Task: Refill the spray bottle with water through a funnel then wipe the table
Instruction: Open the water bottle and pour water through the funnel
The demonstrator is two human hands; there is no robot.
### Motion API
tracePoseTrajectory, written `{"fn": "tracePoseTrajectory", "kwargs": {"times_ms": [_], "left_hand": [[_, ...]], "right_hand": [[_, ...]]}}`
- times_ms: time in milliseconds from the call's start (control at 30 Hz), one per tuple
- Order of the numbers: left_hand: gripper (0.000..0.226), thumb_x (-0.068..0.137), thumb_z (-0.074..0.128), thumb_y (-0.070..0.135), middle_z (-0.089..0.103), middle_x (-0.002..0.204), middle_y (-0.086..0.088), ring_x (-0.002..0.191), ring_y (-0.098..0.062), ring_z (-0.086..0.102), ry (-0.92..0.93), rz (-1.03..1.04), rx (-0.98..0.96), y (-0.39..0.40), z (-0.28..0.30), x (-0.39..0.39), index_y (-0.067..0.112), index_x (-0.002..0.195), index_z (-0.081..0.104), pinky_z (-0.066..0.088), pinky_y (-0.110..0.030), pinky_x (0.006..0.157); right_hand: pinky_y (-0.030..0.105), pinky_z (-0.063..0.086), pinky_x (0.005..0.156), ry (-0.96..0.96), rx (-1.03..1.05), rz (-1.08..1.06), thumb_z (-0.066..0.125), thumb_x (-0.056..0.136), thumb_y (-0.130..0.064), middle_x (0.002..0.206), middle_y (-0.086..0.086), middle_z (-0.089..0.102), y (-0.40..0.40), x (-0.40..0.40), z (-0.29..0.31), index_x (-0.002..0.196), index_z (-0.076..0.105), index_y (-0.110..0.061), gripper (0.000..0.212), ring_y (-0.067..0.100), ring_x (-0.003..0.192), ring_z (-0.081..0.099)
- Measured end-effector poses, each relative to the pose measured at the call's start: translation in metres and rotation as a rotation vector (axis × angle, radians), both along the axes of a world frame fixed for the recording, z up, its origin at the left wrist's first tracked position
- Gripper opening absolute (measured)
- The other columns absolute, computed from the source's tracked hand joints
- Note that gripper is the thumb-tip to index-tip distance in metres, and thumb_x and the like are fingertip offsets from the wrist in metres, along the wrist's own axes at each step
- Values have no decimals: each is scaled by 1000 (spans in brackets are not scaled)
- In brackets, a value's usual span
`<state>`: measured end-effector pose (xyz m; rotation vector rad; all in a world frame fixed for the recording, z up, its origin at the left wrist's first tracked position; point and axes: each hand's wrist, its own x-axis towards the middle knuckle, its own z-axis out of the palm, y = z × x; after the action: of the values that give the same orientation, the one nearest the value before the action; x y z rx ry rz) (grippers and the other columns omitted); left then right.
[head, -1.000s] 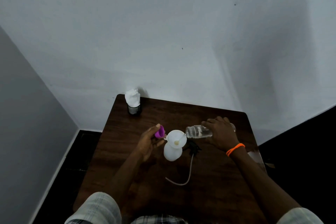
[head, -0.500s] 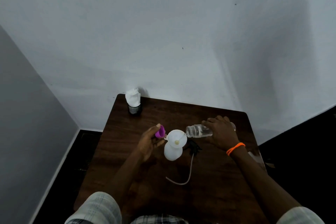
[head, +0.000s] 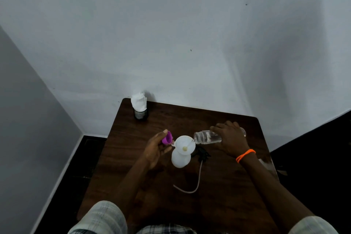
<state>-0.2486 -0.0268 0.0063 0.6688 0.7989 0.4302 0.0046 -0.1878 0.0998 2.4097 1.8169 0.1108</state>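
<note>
Spillage looms if the right hand [head: 230, 139], wrapped round the tilted clear plastic water bottle [head: 207, 137], overshoots the white funnel [head: 185, 143] seated in the white spray bottle [head: 180, 158], unsteadied beside the left hand [head: 157, 147] pinching a purple cap [head: 167, 137].

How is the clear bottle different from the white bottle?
The clear bottle is see-through, the white bottle is cloudy white. The clear bottle lies tipped on its side in the right hand; the white bottle stands upright on the table. The clear bottle's mouth is bare, the white bottle's holds a funnel. Both have their tops off.
</note>
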Motion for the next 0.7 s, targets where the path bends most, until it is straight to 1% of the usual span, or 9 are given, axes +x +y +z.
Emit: {"fn": "tracePoseTrajectory", "kwargs": {"times_ms": [67, 167, 267, 400, 533, 700], "left_hand": [[50, 87, 72, 40, 71, 121, -21, 115, -34, 68, -2, -1, -1, 0, 0, -1, 6, 123, 67, 58, -40, 88], [50, 87, 71, 41, 70, 122, -20, 116, -34, 68, -3, -6, 0, 0, 0, -1, 7, 124, 66, 58, -39, 85], [51, 86, 71, 41, 70, 123, -20, 116, -34, 68, -4, -9, -1, 0, 0, -1, 7, 125, 66, 58, -39, 87], [53, 84, 72, 43, 70, 121, -21, 116, -35, 68, -7, -15, 7, 0, 1, -2, 6, 123, 66, 57, -41, 91], [53, 85, 73, 41, 69, 122, -23, 111, -33, 70, -12, 0, -13, 0, 2, -1, 6, 123, 66, 59, -38, 82], [50, 88, 72, 38, 68, 124, -24, 107, -31, 71, -21, 16, -30, -1, 3, -1, 5, 125, 65, 60, -34, 77]], "right_hand": [[41, 45, 68, 3, 7, 4, 76, 55, -51, 96, -3, 74, 0, -1, 1, 106, 76, -25, 57, 27, 79, 61], [40, 45, 68, 1, 6, 7, 84, 54, -50, 95, -4, 74, 0, -3, 0, 106, 76, -25, 58, 27, 79, 61], [39, 44, 69, 1, 6, -1, 88, 51, -50, 94, -4, 74, 1, -4, 0, 104, 75, -27, 59, 26, 79, 61], [39, 44, 69, 6, 0, 0, 89, 51, -47, 95, -4, 74, 1, -4, 0, 106, 75, -26, 60, 26, 80, 61], [39, 44, 69, 8, -7, -7, 88, 51, -49, 99, -4, 74, 1, -2, 0, 107, 75, -27, 61, 27, 81, 61], [39, 44, 69, 4, -15, -4, 84, 53, -53, 98, -4, 74, 1, -2, 1, 107, 75, -27, 61, 27, 80, 61]]}}
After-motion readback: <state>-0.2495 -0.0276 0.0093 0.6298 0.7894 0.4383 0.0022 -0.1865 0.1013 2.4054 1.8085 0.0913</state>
